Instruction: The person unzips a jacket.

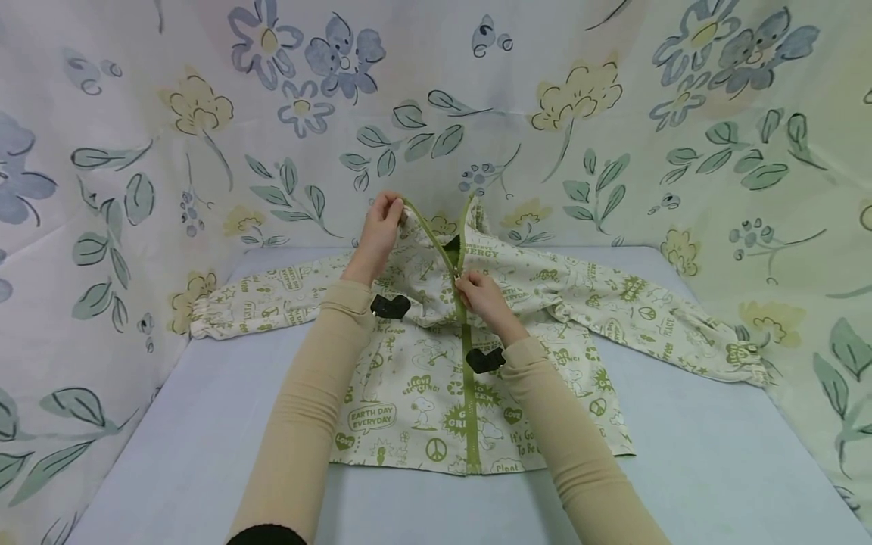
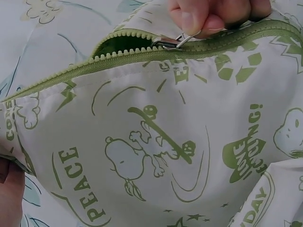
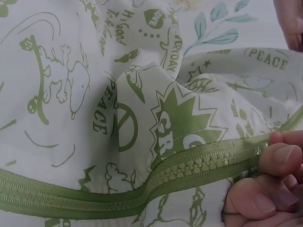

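Note:
A white jacket [image 1: 422, 378] with green cartoon print lies spread on the table, its front facing up. Its green zipper [image 1: 468, 378] is joined from the hem up to the chest and parted above that. My left hand [image 1: 381, 231] grips the jacket's collar edge on the left and lifts it. With thumb and finger my right hand [image 1: 482, 297] pinches the pull tab of the metal zipper slider [image 2: 168, 42], seen closely in the left wrist view. In the right wrist view the right fingers [image 3: 265, 198] are beside the joined teeth, and the slider is hidden there.
Both jacket sleeves, the left one [image 1: 266, 299] and the right one [image 1: 654, 318], stretch out sideways over the pale table [image 1: 225, 424]. A floral cloth [image 1: 436, 91] hangs behind and at both sides. Black straps with wrist cameras sit at both cuffs.

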Demonstrator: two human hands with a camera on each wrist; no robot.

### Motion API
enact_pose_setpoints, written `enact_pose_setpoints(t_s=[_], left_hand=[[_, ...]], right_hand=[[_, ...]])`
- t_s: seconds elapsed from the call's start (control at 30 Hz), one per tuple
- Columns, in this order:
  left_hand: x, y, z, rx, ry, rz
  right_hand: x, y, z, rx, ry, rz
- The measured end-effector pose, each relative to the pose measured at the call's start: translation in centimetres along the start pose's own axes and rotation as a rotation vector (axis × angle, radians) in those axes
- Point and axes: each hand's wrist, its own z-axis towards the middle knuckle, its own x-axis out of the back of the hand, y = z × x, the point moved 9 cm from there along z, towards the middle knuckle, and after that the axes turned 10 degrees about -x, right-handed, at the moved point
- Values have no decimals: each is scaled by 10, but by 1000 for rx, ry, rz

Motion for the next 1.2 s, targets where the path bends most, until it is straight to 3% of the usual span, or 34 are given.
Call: enact_pose_setpoints(t_s=[0.3, 0.53, 1.03, 1.1, 1.2], left_hand=[[1, 1, 3, -5, 4, 36], [9, 0, 4, -10, 73, 100], [14, -7, 4, 33, 132, 122], [14, -6, 3, 12, 137, 166], [13, 4, 3, -107, 132, 330]], right_hand=[[-1, 1, -3, 13, -36, -24], [-2, 3, -7, 18, -44, -32], [-1, -2, -15, 65, -22, -7], [3, -4, -16, 76, 0, -5], [6, -5, -16, 83, 18, -2]])
